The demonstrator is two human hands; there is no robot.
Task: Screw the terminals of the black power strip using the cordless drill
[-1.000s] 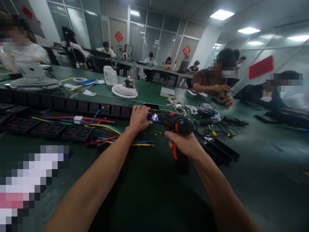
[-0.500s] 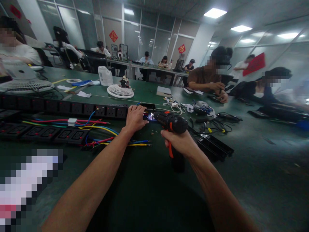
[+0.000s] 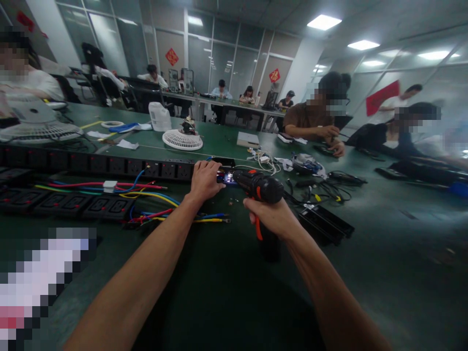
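Note:
My right hand is wrapped round the grip of a black and orange cordless drill, whose nose points left. Its light falls on a small lit part at the end of a long black power strip. My left hand is closed over that same end of the strip, fingers on top and thumb at the near side. Red, blue, yellow and green wires lie in front of the strip, beside a second black socket strip. The drill's exact contact point is too small to make out.
Black open housings and a tangle of cables lie right of the drill. Beyond the strip are a white fan grille, a white plastic housing and a flat white box. A co-worker sits across the green table.
Both my hands and the drill stay almost in place at the strip's end. In the background, the standing person at the right has shifted.

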